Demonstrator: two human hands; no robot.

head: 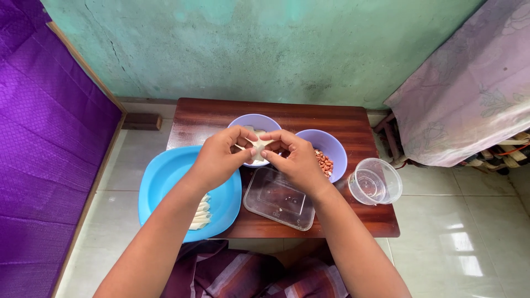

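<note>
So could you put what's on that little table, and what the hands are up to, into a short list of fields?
Setting: low wooden table on a tiled floor, by a green wall
Left hand: pinching a pale piece of dough
Right hand: pinching the same dough from the other side
Under the hands: lavender bowl
Second bowl: lavender, holds peanuts
Blue plate: pale folded pieces on it
Clear tray: almost empty
Clear cup: at the table's right edge
</note>
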